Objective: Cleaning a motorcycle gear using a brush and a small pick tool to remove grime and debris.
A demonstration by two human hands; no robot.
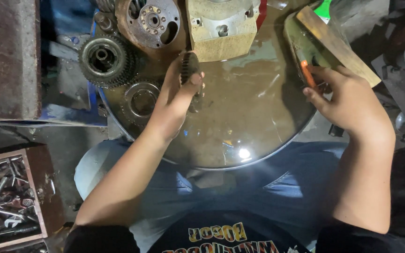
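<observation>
Head view is showing me my own lap first, knees in blue jeans (277, 187), with a wide round metal basin (254, 117) of murky brown liquid sitting just beyond them, close enough that both arms are reaching it without stretching. My left hand (176, 96) is holding a small dark gear (189, 66) upright over the liquid, its grip closed around the lower part so the toothed rim is standing clear and any drips are falling back into the basin. My right hand (348, 100) is gripping an orange-handled brush (308, 74) at the basin's right rim, fingers wrapped around the handle, beside a wooden block (338, 44) that is leaning on that edge. Farther out, a large toothed gear cluster (105, 58) is resting at the far left rim, a flat ring gear (141, 100) is lying half sunk near it, and a round rusty plate (150, 21) and a pale engine casing (222, 28) are sitting at the far edge, apparently waiting within reach. Off to my near left, a wooden tray (10, 201) of loose tools is lying on the floor.
</observation>
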